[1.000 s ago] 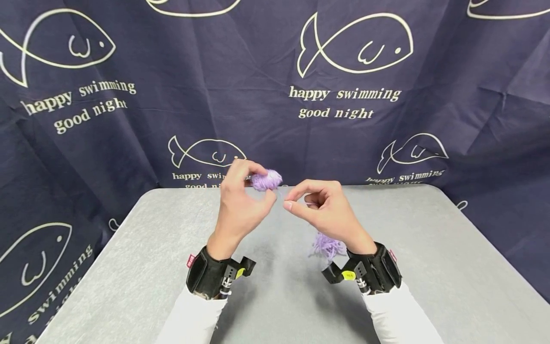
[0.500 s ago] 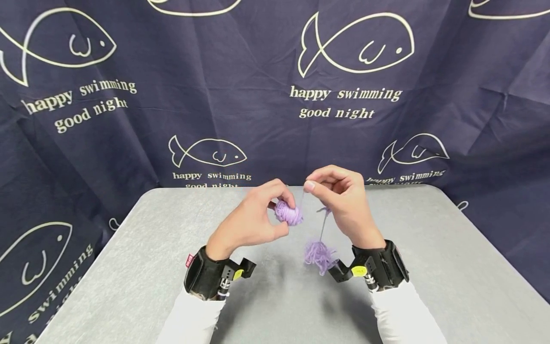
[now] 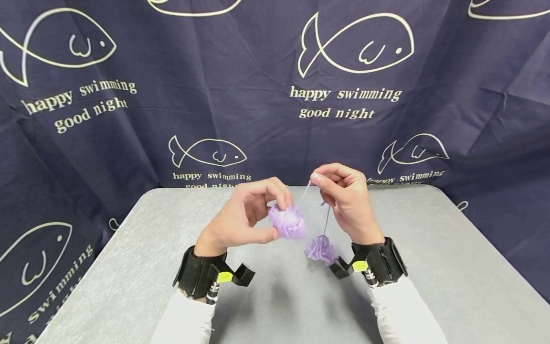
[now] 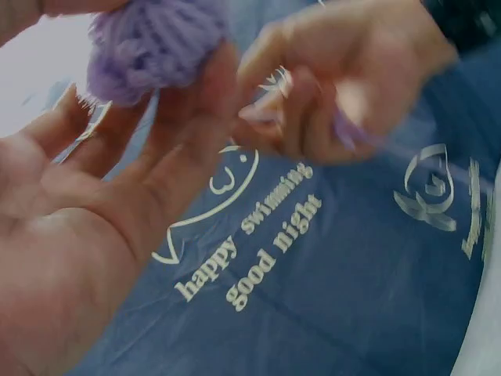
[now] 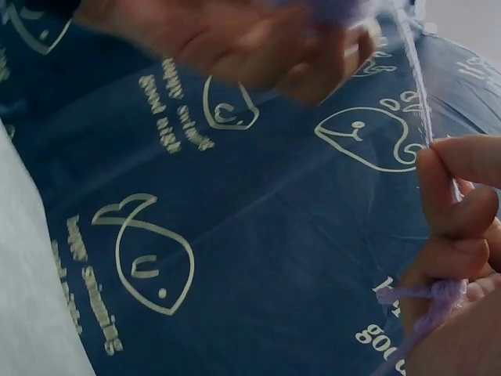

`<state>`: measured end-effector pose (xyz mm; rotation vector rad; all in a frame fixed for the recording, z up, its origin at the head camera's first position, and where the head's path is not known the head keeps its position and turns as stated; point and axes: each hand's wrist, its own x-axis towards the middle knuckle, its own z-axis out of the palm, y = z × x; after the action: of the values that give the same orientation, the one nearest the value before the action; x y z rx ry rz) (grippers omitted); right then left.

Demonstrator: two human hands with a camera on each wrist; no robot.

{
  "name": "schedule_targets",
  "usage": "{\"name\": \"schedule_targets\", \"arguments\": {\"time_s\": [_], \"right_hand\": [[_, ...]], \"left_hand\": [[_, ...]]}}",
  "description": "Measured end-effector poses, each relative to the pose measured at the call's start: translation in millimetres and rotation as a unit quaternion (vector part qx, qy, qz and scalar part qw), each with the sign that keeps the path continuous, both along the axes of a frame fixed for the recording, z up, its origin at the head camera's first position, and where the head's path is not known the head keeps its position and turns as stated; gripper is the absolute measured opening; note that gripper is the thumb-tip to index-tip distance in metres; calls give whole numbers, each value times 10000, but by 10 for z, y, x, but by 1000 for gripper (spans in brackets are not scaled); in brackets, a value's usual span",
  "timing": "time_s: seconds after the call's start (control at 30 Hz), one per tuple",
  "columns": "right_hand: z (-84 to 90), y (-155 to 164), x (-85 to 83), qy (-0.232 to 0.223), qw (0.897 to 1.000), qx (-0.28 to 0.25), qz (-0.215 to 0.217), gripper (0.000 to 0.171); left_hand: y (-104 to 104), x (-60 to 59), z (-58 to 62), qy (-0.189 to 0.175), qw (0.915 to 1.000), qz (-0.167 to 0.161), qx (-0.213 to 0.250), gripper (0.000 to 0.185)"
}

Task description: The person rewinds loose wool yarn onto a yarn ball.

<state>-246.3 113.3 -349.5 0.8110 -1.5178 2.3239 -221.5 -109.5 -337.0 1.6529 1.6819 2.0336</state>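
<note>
A small ball of lilac yarn (image 3: 289, 222) is held between the thumb and fingers of my left hand (image 3: 245, 215), above the table. From the ball a strand of yarn (image 5: 417, 74) runs up to my right hand (image 3: 348, 200), whose thumb and forefinger pinch it. The strand passes on through the right palm, where a small yarn knot (image 5: 446, 296) shows by the curled fingers. Below that hand hangs a loose tangle of lilac yarn (image 3: 321, 248), close to the right wrist camera. In the left wrist view the wound ball (image 4: 160, 51) is cut off at the top.
A grey table (image 3: 129, 267) lies under both hands. Behind it hangs a dark blue cloth (image 3: 266, 105) printed with white fish and lettering. Each wrist wears a black strap with a camera mount (image 3: 242, 275).
My left hand has come right and down, turning the yarn ball over. My right hand has moved right and up with the strand, and the tangle now hangs from it.
</note>
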Motion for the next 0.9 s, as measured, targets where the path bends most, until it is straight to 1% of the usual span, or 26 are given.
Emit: {"name": "schedule_targets", "arguments": {"time_s": [0.1, 0.13, 0.2, 0.27, 0.37, 0.47, 0.57, 0.6, 0.67, 0.73, 0.8, 0.87, 0.9], "right_hand": [[-22, -21, 5, 146, 9975, 653, -242, 9], [-28, -27, 12, 193, 9955, 884, -296, 5], [-36, -41, 23, 269, 9898, 1343, -399, 5], [-46, -55, 32, 396, 9826, 1755, -454, 6], [-59, -87, 41, 602, 9715, 2220, -583, 6], [-81, -126, 58, 750, 9621, 2547, -625, 7], [-91, -163, 87, 873, 9558, 2750, -561, 6], [-92, -174, 94, 928, 9536, 2808, -556, 6], [-86, -189, 115, 1064, 9500, 2883, -559, 5], [-77, -199, 137, 1179, 9471, 2929, -579, 5], [-72, -203, 152, 1266, 9458, 2931, -597, 5], [-63, -203, 167, 1313, 9473, 2867, -571, 6], [-59, -203, 174, 1323, 9484, 2829, -557, 6]], "left_hand": [[21, -8, 4, -223, 9967, 36, 778, 31], [32, -13, 3, -290, 9941, 111, 1041, 31], [61, -19, -3, -461, 9860, 295, 1574, 31], [89, -19, -3, -670, 9745, 509, 2080, 34], [116, -11, 0, -1053, 9539, 872, 2673, 42], [124, -8, 7, -1441, 9323, 1154, 3109, 39], [142, -17, 13, -1603, 9136, 1467, 3438, 37], [150, -27, 13, -1573, 9085, 1604, 3523, 36], [168, -46, 8, -1384, 9005, 1979, 3617, 37], [182, -70, -12, -1060, 8940, 2517, 3553, 37], [190, -92, -42, -622, 8876, 3164, 3291, 35], [192, -114, -82, -167, 8795, 3777, 2890, 33], [193, -125, -101, 35, 8751, 4030, 2680, 33]]}}
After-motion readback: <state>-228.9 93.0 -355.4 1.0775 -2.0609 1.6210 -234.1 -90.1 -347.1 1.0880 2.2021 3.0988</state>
